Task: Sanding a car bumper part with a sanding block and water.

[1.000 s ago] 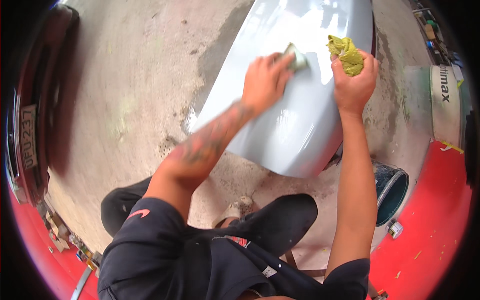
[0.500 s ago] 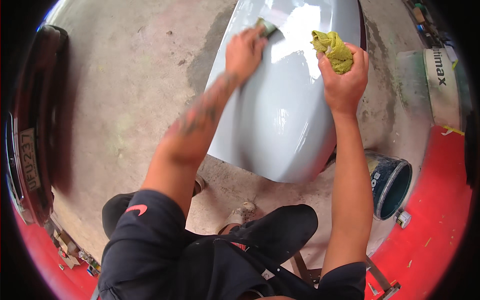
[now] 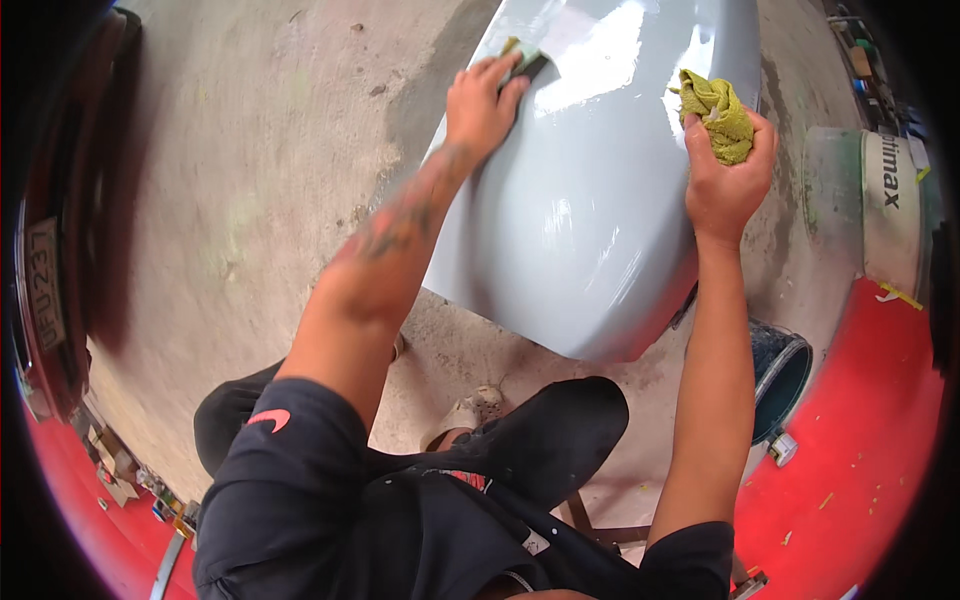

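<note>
My left hand [image 3: 483, 108] presses a folded piece of sandpaper [image 3: 530, 58], pale green with a dark face, onto the far left part of a glossy light-grey car body panel [image 3: 540, 220]. Its fingers lie over the sheet and hide part of it. A bunched yellow-green cloth [image 3: 722, 115] is in my right hand [image 3: 730, 190], which grips it above the panel's right edge. Whether the cloth touches the panel I cannot tell. Bright reflections show on the panel's upper surface.
A dark bucket [image 3: 780, 380] stands right of the panel, with a small can [image 3: 783, 448] beside it. Farther right are a large tub [image 3: 890, 210] and a red surface [image 3: 850, 430]. A dark red car's end [image 3: 60, 200] stands at the left on the concrete floor [image 3: 260, 180].
My left hand stays on the panel with the sandpaper and has shifted slightly. The view has turned a little, so the panel, my right hand and the cloth appear farther right.
</note>
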Demonstrator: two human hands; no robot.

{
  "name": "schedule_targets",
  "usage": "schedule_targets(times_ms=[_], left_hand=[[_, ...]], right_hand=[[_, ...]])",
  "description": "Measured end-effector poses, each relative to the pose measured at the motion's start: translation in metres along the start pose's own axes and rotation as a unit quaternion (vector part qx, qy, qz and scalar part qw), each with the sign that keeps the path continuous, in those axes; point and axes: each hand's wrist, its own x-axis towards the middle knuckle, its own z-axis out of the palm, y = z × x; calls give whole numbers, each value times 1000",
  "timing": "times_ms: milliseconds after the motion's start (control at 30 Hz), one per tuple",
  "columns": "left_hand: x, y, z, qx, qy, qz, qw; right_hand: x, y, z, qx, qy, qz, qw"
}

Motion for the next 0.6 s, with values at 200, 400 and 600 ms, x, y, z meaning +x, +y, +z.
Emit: schedule_targets(times_ms=[200, 400, 600], left_hand=[[-140, 106, -31, -50, -93, -3, 994], [-105, 19, -32, -17, -70, -13, 997], [-98, 40, -26, 1, -105, -129, 986]], right_hand=[[-1, 19, -14, -16, 5, 26, 1000], [3, 13, -5, 39, 0, 25, 999], [2, 18, -8, -18, -2, 11, 1000]])
